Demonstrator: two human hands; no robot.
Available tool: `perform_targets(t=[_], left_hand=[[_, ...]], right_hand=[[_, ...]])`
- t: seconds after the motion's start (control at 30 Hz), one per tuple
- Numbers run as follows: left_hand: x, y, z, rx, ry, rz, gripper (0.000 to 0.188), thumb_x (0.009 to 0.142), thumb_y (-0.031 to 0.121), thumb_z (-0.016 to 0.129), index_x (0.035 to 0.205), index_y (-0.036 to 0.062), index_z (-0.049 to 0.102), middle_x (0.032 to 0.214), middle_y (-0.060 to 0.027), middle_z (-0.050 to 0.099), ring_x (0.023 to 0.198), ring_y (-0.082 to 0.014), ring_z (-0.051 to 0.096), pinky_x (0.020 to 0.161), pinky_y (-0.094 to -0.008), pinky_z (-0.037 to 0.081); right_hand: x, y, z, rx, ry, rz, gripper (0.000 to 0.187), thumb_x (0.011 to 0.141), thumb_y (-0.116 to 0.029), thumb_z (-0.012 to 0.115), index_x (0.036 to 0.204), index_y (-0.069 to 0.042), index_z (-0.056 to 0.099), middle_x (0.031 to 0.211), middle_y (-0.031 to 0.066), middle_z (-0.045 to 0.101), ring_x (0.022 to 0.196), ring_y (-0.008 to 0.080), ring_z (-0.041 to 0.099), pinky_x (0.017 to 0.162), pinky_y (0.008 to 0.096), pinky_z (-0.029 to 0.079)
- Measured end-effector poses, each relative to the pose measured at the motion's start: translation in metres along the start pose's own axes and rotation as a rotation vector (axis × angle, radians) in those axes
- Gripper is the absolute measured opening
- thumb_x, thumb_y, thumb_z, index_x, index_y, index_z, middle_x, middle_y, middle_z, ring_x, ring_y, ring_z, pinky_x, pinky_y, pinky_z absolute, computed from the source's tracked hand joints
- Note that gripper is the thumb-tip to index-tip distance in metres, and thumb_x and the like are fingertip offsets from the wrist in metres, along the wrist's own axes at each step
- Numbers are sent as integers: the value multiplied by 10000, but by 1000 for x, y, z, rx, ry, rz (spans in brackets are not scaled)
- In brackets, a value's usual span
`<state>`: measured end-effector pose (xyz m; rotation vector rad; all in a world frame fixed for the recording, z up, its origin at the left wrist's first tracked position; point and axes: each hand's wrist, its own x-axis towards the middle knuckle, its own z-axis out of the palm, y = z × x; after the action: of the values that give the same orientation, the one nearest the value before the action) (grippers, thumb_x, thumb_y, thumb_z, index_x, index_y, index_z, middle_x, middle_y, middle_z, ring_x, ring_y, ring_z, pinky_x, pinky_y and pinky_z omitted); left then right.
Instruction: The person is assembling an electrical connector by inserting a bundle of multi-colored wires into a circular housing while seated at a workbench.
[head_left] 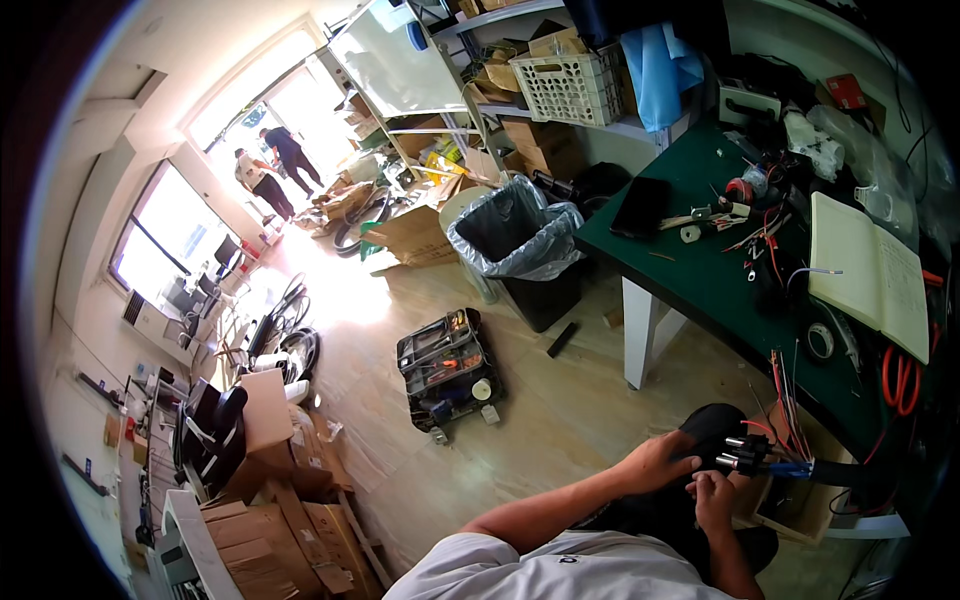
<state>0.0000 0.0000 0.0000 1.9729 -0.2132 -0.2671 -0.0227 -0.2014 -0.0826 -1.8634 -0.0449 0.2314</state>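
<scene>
At the lower right, a thick black cable (852, 474) ends in a black connector with bare metal pins (742, 455) and blue wires behind it. My left hand (652, 463) is beside the pins, its thumb pointing at them and its fingers curled mostly out of sight. Just below, my right hand (712, 494) is closed in a pinch. Whatever either hand holds is too small or hidden to make out. Several thin red, brown and dark wires (788, 410) stick up behind the connector. Under the cable sits an open wooden box (795, 505), partly covered by it.
The green worktable (640, 250) carries a phone (640, 207), an open notebook (870, 265), tape and wire scraps. An open toolbox (445, 365) lies on the floor near a lined bin (520, 240). Cardboard boxes (265, 545) are stacked left. Two people (285, 160) stand far off.
</scene>
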Motion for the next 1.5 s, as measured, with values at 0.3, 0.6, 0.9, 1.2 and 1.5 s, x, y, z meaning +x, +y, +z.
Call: perform_targets(t=[0.3, 0.6, 0.9, 1.2, 1.5], left_hand=[[-5, -1, 0, -5, -2, 13, 462, 871, 328, 623, 1157, -26, 545, 1079, -216, 623, 1039, -348, 594, 897, -387, 459], [3, 12, 0, 28, -48, 9, 442, 874, 319, 627, 1161, -8, 548, 1079, -212, 627, 1038, -341, 602, 885, -393, 468], [14, -2, 28, -131, -77, -10, 532, 897, 326, 633, 1260, -24, 464, 1211, -163, 566, 1118, -261, 565, 935, -366, 454], [34, 14, 50, -201, -148, 11, 797, 793, 236, 753, 1383, -11, 278, 1358, -229, 421, 1166, -300, 521, 948, -399, 454], [59, 18, 55, -416, -331, -35, 819, 773, 160, 776, 1403, -2, 278, 1336, -141, 421, 1149, -201, 490, 939, -330, 430]], right_hand=[[-5, 0, 5, 22, -1, 12, 184, 937, -121, 510, 879, 17, 616, 702, 87, 649, 639, 154, 622, 603, 274, 492], [-2, 5, -2, 6, 56, -51, 172, 927, -121, 525, 879, 13, 622, 695, 100, 661, 630, 160, 633, 605, 285, 503], [-21, -11, -29, 95, 191, -34, 172, 938, -128, 533, 932, 23, 615, 753, 101, 666, 689, 153, 660, 622, 256, 499], [-57, -6, -51, 265, 444, 113, 159, 953, -99, 520, 949, 35, 606, 773, 61, 642, 741, 105, 648, 619, 215, 487], [-54, -46, -75, 487, 519, -61, 156, 963, -79, 496, 1010, 35, 592, 835, 72, 654, 770, 112, 639, 719, 230, 515]])
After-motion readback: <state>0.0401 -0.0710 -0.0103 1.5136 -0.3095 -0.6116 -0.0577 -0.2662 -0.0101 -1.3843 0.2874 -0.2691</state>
